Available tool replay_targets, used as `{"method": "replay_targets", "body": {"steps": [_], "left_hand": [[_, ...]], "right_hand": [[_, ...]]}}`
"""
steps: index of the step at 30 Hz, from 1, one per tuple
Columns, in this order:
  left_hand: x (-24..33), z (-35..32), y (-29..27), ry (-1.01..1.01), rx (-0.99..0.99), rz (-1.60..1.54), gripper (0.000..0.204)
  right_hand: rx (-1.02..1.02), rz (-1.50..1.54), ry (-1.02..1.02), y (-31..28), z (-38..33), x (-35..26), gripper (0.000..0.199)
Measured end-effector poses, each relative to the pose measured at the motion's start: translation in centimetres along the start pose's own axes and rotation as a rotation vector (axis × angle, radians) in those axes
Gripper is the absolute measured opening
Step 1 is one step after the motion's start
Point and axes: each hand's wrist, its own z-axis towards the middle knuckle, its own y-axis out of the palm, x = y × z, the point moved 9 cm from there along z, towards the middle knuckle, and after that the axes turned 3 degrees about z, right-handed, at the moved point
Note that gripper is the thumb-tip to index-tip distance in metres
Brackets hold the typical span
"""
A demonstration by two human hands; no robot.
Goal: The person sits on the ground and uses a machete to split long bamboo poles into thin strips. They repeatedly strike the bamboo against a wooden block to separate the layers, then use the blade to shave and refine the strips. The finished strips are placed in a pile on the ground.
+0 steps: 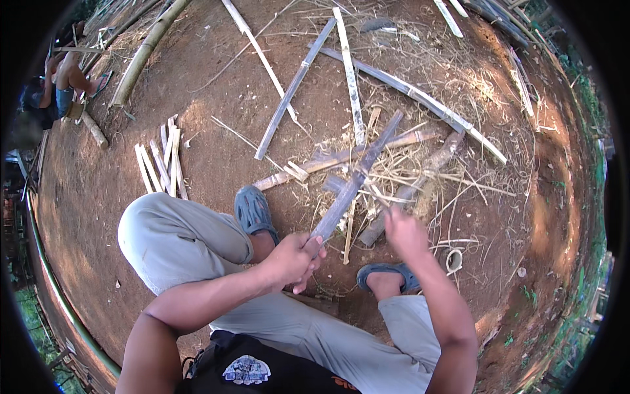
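My left hand (295,264) is closed round the near end of a split bamboo strip (341,200), grey-brown and slanting up and away to the right. The strip's far part crosses over a pale bamboo piece (315,163) lying on the ground. To the right, my right hand (403,230) is closed on a short, slim tool (378,195) that looks like a knife and reaches toward the strip. Motion and the fingers blur its shape. Below and around it lie curled bamboo shavings (426,172) and a thick bamboo or wood length (387,220).
Several long bamboo strips (296,88) lie across the brown dirt ahead. A bundle of short slats (161,161) sits left of my knee. A bamboo ring (454,260) lies near my right foot. At far left another person (59,85) sits near a bamboo pole (146,56).
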Motion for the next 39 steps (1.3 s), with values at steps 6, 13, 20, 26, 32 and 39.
{"method": "replay_targets", "body": {"steps": [6, 13, 20, 26, 32, 39], "left_hand": [[-0.1, -0.2, 0.0, -0.006, 0.019, 0.087, 0.036], [-1.0, 0.2, -0.6, 0.038, 0.102, 0.314, 0.038], [-1.6, 0.3, -0.8, 0.056, 0.12, 0.385, 0.04], [-1.2, 1.4, -1.2, 0.061, 0.135, 0.37, 0.04], [-2.4, 1.1, 0.1, -0.043, 0.08, 0.215, 0.038], [-1.8, 0.7, -0.1, -0.11, 0.027, 0.028, 0.039]], "right_hand": [[-0.08, -0.122, 0.278, 2.2, 1.1, 5.3, 0.01], [-0.097, 0.029, 0.058, 2.0, -0.5, 0.9, 0.021], [-0.051, 0.118, -0.142, 0.5, -0.9, -2.0, 0.021], [-0.151, 0.095, 0.142, 2.6, 0.4, 2.7, 0.02], [-0.094, 0.126, 0.277, 4.5, -0.7, 5.5, 0.023], [-0.058, 0.15, 0.188, 3.2, -0.4, 4.2, 0.024]]}}
